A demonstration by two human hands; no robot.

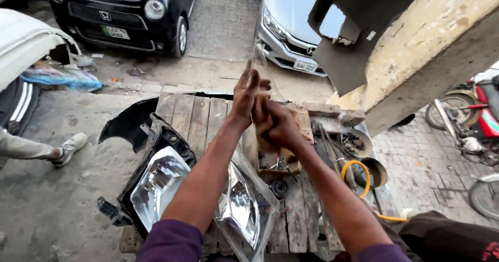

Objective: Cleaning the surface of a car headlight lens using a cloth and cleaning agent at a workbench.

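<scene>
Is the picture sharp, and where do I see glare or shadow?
Head view: soft daylight, mostly sharp; bright glare on the headlight reflector; the clear lens cover in the left hand is nearly invisible against the ground; the right hand looks slightly blurred; straight lines bend toward the frame edges.

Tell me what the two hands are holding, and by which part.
The left hand grips a clear headlight lens cover at its upper edge. The right hand presses against its side; whether it holds anything itself cannot be told.
</scene>
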